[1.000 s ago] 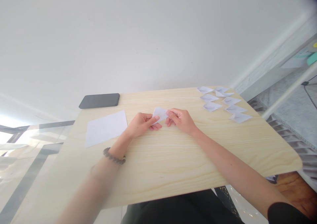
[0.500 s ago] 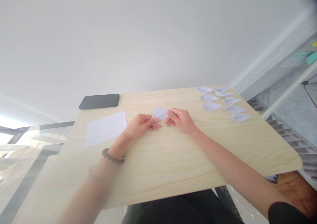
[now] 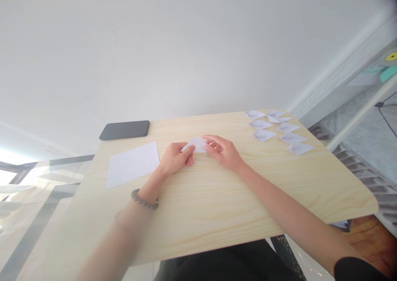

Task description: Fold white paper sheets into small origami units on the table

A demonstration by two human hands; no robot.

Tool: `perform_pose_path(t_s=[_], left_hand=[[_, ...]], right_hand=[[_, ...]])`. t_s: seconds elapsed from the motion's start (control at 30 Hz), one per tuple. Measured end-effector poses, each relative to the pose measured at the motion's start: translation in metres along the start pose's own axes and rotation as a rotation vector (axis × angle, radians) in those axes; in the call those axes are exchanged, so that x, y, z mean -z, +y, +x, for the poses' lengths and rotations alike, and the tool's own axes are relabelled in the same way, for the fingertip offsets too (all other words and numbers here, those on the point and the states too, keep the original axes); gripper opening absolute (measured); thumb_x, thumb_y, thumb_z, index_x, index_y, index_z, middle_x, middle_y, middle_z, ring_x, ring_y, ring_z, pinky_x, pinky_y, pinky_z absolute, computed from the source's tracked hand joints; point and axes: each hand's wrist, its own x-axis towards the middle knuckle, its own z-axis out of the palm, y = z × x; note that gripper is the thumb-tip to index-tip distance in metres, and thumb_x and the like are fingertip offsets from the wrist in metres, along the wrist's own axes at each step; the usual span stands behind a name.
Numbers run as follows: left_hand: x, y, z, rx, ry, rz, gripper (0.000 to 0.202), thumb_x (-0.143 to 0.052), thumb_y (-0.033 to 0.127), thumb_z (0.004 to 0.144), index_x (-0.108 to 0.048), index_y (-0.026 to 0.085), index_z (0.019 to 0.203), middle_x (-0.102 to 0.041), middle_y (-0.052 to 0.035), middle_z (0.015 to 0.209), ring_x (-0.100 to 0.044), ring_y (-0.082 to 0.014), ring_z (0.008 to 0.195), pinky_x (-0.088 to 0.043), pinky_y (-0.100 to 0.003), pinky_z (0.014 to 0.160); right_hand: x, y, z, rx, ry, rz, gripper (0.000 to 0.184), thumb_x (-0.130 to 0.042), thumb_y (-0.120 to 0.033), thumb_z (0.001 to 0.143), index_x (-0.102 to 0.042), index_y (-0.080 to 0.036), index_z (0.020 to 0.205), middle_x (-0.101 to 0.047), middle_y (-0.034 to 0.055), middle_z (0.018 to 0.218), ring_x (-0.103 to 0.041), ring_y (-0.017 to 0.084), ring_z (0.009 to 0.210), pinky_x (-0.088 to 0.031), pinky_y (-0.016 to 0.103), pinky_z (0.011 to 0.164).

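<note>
A small piece of folded white paper (image 3: 199, 143) is held just above the middle of the table. My left hand (image 3: 177, 157) pinches its left end, thumb on top, with a beaded bracelet on that wrist. At the paper's right end, my right hand (image 3: 223, 152) grips the edge between thumb and fingers. The fingers partly cover the paper, so its full folded shape is hidden.
On the light wood table (image 3: 217, 206), a flat white sheet (image 3: 134, 165) lies at left and a dark phone (image 3: 124, 130) behind it. Several folded paper pieces (image 3: 264, 135) sit in two columns at the back right. A white wall (image 3: 186, 57) stands behind.
The folded paper has turned in my hands and now shows a wide, peaked shape. My left thumb lies further over it, and my right fingers have shifted along its right edge.
</note>
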Motion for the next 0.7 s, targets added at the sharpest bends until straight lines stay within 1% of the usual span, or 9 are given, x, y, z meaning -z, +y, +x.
perform_pose_path(t_s=[0.07,0.13,0.27,0.37,0.43,0.5,0.57,0.63,0.7], left_hand=[[0.0002,-0.0001,-0.0005,-0.014,0.016,0.019,0.037,-0.048,0.043,0.080,-0.050,0.015,0.056,-0.055,0.0014,0.046,-0.050,-0.0093,0.044,-0.040,-0.020,0.049],[0.0004,-0.0010,-0.0006,-0.035,0.031,-0.005,0.036,-0.049,0.045,0.080,-0.052,0.015,0.060,-0.056,0.0014,0.049,-0.049,-0.0090,0.044,-0.039,-0.021,0.048],[0.0015,-0.0028,0.0004,-0.089,0.029,-0.088,0.033,-0.052,0.044,0.078,-0.059,0.013,0.075,-0.060,-0.0031,0.073,-0.053,-0.0104,0.056,-0.044,-0.022,0.052],[0.0019,-0.0026,0.0008,-0.115,-0.005,-0.130,0.032,-0.052,0.043,0.078,-0.060,0.012,0.083,-0.060,-0.0054,0.081,-0.055,-0.0139,0.067,-0.046,-0.023,0.052],[0.0016,-0.0023,0.0004,-0.148,-0.021,-0.145,0.031,-0.055,0.041,0.077,-0.060,0.013,0.090,-0.061,-0.0071,0.091,-0.056,-0.0160,0.076,-0.048,-0.023,0.053],[0.0008,-0.0027,0.0001,-0.195,-0.027,-0.176,0.027,-0.060,0.037,0.075,-0.058,0.014,0.090,-0.058,-0.0085,0.106,-0.056,-0.0171,0.083,-0.050,-0.025,0.059],[-0.0002,-0.0042,0.0004,-0.222,-0.017,-0.210,0.023,-0.064,0.033,0.072,-0.055,0.014,0.083,-0.054,-0.0095,0.116,-0.056,-0.0177,0.088,-0.051,-0.028,0.064],[-0.0009,-0.0065,0.0016,-0.218,-0.004,-0.243,0.024,-0.066,0.031,0.070,-0.052,0.014,0.081,-0.051,-0.0109,0.122,-0.057,-0.0199,0.093,-0.052,-0.029,0.065],[-0.0014,-0.0091,0.0031,-0.206,0.003,-0.285,0.028,-0.068,0.029,0.069,-0.050,0.015,0.085,-0.050,-0.0122,0.124,-0.056,-0.0232,0.098,-0.052,-0.031,0.065]], right_hand=[[-0.0009,-0.0007,-0.0014,0.080,-0.004,-0.058,0.039,-0.056,-0.037,0.078,-0.057,-0.022,0.113,-0.062,0.0049,0.093,-0.057,0.013,0.075,-0.048,0.021,0.053],[-0.0016,-0.0020,-0.0028,0.118,-0.016,-0.092,0.036,-0.058,-0.035,0.077,-0.060,-0.020,0.109,-0.062,0.0045,0.089,-0.056,0.012,0.071,-0.047,0.021,0.053],[-0.0018,-0.0046,-0.0043,0.146,-0.056,-0.147,0.033,-0.060,-0.034,0.076,-0.063,-0.018,0.105,-0.065,0.0035,0.085,-0.055,0.010,0.064,-0.046,0.023,0.057],[-0.0016,-0.0053,-0.0043,0.164,-0.068,-0.181,0.038,-0.063,-0.035,0.073,-0.062,-0.017,0.106,-0.065,0.0032,0.084,-0.054,0.010,0.063,-0.046,0.024,0.059],[-0.0015,-0.0051,-0.0041,0.165,-0.051,-0.195,0.037,-0.063,-0.033,0.073,-0.062,-0.016,0.106,-0.066,0.0032,0.083,-0.054,0.010,0.062,-0.046,0.024,0.059],[-0.0014,-0.0048,-0.0039,0.158,-0.036,-0.197,0.035,-0.061,-0.033,0.074,-0.063,-0.016,0.105,-0.066,0.0031,0.081,-0.053,0.010,0.061,-0.045,0.024,0.059],[-0.0012,-0.0049,-0.0040,0.148,-0.031,-0.186,0.034,-0.060,-0.033,0.075,-0.063,-0.017,0.105,-0.066,0.0029,0.081,-0.053,0.010,0.061,-0.045,0.024,0.059],[-0.0008,-0.0053,-0.0043,0.131,-0.040,-0.171,0.033,-0.059,-0.034,0.075,-0.064,-0.017,0.104,-0.067,0.0029,0.083,-0.053,0.010,0.062,-0.045,0.024,0.059],[-0.0002,-0.0058,-0.0049,0.105,-0.052,-0.157,0.032,-0.059,-0.034,0.075,-0.064,-0.018,0.102,-0.067,0.0029,0.086,-0.054,0.010,0.062,-0.046,0.024,0.060]])
